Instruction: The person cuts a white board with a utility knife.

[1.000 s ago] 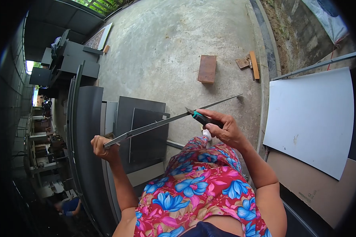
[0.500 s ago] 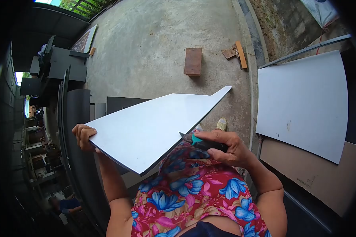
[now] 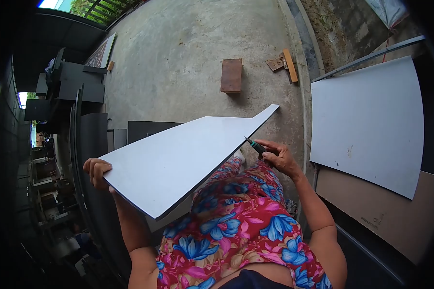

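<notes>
A large white board (image 3: 178, 159) with a dark edge spans the space in front of me, tapering to a narrow arm at its far right. My left hand (image 3: 97, 172) is closed around its left corner, fingers over the top face. In my right hand (image 3: 280, 159) is a green-and-black utility knife (image 3: 257, 146), gripped between thumb and fingers. The knife's blade points up and left, its tip right by the board's right-hand edge.
A brown wooden block (image 3: 231, 75) and an orange-brown wooden piece (image 3: 290, 65) sit on the concrete floor (image 3: 178, 58). At right, a white panel (image 3: 366, 125) leans over a brown sheet (image 3: 381, 212). Dark panels (image 3: 82, 82) are stacked at left.
My right hand has carried the knife away from me along the board's right edge. The board has shifted slightly left and its near corner has come closer to me.
</notes>
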Demonstrator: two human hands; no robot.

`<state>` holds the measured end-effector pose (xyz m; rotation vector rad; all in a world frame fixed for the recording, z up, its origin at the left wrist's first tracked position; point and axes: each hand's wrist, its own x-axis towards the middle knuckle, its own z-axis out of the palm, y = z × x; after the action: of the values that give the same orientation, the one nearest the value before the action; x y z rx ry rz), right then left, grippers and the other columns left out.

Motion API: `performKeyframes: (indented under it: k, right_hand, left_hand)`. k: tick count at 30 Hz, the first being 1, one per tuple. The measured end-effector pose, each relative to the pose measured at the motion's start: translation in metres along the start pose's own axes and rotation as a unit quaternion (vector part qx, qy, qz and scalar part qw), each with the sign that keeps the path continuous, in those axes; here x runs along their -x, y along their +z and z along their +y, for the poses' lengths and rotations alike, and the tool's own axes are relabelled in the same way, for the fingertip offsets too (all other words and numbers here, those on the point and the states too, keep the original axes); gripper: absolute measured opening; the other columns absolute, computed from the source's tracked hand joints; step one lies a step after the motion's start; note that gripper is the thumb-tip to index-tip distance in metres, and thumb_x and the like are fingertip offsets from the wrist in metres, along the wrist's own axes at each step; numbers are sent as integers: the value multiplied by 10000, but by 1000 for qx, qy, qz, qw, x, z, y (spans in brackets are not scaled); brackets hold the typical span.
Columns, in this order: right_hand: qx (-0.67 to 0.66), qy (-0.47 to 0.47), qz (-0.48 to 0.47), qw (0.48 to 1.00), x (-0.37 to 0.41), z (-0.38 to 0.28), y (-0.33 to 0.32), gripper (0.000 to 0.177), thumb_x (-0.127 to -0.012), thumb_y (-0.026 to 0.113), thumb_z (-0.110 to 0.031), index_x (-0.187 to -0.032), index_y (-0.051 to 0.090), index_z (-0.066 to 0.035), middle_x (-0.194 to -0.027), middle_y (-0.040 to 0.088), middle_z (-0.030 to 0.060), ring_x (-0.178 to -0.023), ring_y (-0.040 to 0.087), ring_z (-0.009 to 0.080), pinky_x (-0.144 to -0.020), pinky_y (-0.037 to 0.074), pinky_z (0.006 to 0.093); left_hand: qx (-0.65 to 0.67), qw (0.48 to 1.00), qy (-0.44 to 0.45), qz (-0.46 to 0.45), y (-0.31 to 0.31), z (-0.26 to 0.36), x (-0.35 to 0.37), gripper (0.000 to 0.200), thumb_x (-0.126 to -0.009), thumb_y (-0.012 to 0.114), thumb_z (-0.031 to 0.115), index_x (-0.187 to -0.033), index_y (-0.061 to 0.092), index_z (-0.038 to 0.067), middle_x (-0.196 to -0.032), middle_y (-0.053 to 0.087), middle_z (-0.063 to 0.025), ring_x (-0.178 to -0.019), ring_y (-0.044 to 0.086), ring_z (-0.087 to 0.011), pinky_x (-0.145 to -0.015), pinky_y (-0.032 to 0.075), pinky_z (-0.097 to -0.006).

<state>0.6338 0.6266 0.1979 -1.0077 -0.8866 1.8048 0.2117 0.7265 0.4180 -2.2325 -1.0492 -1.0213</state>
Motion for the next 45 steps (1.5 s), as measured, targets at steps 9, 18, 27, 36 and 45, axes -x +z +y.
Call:
performKeyframes:
  k: [9, 18, 27, 36, 45]
  right_hand:
    - [124, -18, 10, 992, -33, 25, -11, 448, -796, 624, -210, -1194, 588, -7, -1013, 660, 75, -908, 587, 141, -844, 461, 283]
    - [174, 21, 136, 975, -46, 87, -30, 420, -909, 548, -263, -1286, 537, -78, -714, 554, -10, -625, 501, 68, -574, 431, 230]
    - [201, 19, 126, 971, -44, 53, -3, 410, -899, 532, -242, -1259, 533, -45, -681, 581, 54, -617, 543, 133, -588, 444, 294]
    - [216, -50, 112, 969, -73, 26, 8, 454, -861, 576, -223, -1248, 520, 7, -1117, 617, 210, -1019, 612, 280, -875, 457, 349]
    - [217, -247, 40, 944, -126, -117, 97, 419, -888, 569, -176, -1275, 503, -29, -1122, 610, 220, -969, 637, 287, -835, 492, 341]
  left_hand:
    - [53, 988, -142, 40, 28, 17, -8, 684, -914, -22, 610, -812, 432, 108, -786, 462, -66, -836, 477, -183, -885, 405, -376]
    - [81, 995, -56, -10, 35, -6, -5, 450, -983, 128, 496, -1190, 337, 157, -886, 414, -50, -991, 442, -216, -1002, 346, -426]
    - [174, 940, -293, 7, 57, 23, -53, 497, -873, 206, 394, -1122, 512, 92, -1303, 428, -132, -1197, 433, -250, -925, 429, -478]
    - [401, 758, -512, -50, 49, 22, -95, 1012, -598, 510, 210, -1463, 13, 39, -1287, 386, -302, -1118, 504, -367, -850, 511, -426]
    - [473, 706, -514, -116, 21, 10, -82, 821, -623, 487, 14, -1395, 220, -70, -1155, 531, -242, -981, 612, -202, -774, 533, -291]
